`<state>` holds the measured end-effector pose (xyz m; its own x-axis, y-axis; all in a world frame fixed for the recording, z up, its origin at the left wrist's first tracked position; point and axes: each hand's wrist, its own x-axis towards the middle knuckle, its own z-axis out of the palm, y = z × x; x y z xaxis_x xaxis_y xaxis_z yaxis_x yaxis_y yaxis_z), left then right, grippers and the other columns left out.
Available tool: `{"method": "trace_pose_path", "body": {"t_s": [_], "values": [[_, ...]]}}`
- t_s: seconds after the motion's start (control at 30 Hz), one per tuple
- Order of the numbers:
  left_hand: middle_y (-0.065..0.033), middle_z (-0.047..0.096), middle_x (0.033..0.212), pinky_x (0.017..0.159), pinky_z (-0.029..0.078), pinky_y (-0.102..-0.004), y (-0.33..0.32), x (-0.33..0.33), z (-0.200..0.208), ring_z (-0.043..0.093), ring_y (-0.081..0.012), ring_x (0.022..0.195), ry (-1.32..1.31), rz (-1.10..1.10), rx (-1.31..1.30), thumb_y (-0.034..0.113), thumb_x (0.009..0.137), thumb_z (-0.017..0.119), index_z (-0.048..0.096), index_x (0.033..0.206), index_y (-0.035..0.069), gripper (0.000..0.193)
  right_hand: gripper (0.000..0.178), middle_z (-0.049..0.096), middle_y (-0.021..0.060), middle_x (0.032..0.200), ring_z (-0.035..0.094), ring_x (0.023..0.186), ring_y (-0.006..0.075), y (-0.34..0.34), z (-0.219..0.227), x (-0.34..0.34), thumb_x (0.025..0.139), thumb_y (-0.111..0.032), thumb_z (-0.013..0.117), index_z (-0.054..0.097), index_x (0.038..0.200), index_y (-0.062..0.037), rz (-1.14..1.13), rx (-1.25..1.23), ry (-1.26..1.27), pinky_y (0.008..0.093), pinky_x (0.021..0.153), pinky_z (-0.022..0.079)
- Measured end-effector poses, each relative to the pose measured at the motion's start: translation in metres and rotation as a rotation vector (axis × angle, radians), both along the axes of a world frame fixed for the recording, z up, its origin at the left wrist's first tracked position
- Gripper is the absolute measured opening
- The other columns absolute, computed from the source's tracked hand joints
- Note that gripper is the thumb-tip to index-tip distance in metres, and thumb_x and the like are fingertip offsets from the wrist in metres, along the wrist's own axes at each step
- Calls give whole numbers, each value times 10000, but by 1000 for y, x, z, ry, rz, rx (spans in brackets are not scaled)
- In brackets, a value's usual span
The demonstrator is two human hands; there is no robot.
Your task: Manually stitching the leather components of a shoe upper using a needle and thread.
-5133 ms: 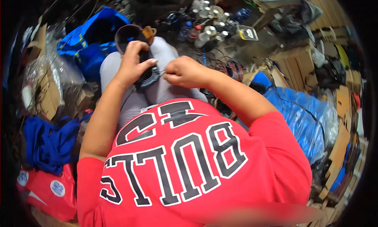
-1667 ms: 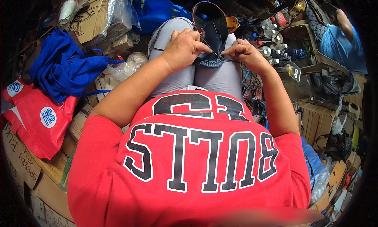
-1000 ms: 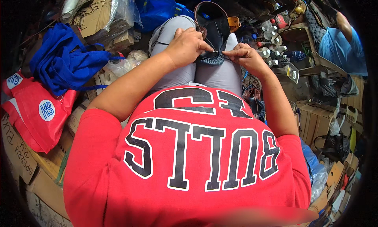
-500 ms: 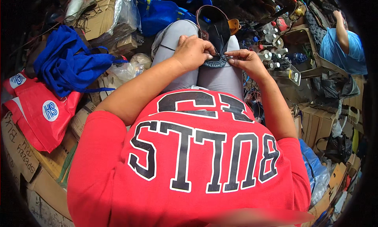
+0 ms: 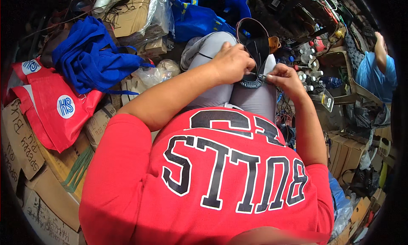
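Note:
A dark shoe (image 5: 255, 45) with a brown-edged sole rests on my lap, over grey trousers, toe pointing away from me. My left hand (image 5: 231, 62) grips its near end from the left, fingers curled on the rim. Beside it, my right hand (image 5: 284, 77) pinches something small at the shoe's near edge; it is too thin to make out. The two hands almost touch over the heel. My red shirt fills the lower part of the view.
On the left lie a blue cloth bag (image 5: 91, 58), a red bag (image 5: 55, 104) and cardboard boxes (image 5: 25, 138). Blue plastic bags (image 5: 199, 15) sit beyond my knees. Small bottles and cans (image 5: 306, 62) crowd the right. A person in a blue shirt (image 5: 376, 75) is at the far right.
The hands stay on the shoe throughout. Since five seconds ago the view has swung, so the blue and red bags now lie on the left; in the last second, little has moved.

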<state>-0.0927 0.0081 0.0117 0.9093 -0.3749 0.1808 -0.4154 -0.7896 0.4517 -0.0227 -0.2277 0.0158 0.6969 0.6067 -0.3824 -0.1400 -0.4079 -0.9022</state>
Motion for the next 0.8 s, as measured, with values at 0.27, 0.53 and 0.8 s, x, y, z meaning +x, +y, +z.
{"method": "trace_pose_path", "body": {"t_s": [0.27, 0.53, 0.8], "values": [[-141, 658, 820, 702, 476, -437, -15, 5, -8, 631, -348, 809, 285, 59, -207, 88, 765, 549, 642, 861, 124, 138, 138, 498, 5, 889, 501, 832, 100, -22, -23, -7, 788, -119, 708, 655, 883, -35, 24, -21, -277, 235, 747, 405], [-181, 627, 773, 660, 465, -457, -15, 8, -5, 604, -383, 757, 252, -82, -134, 133, 845, 524, 567, 865, 70, 79, 113, 514, 57, 902, 529, 828, 167, -20, 6, 10, 831, -110, 629, 558, 863, -28, 5, -133, -549, 284, 756, 426], [-128, 629, 732, 659, 443, -446, -10, 3, -17, 605, -334, 755, 171, -88, -123, 139, 832, 528, 569, 839, 79, 73, 72, 610, 52, 926, 566, 945, 252, 6, 47, -4, 790, -136, 621, 633, 853, -103, 309, -400, -1121, 386, 875, 395]]}}
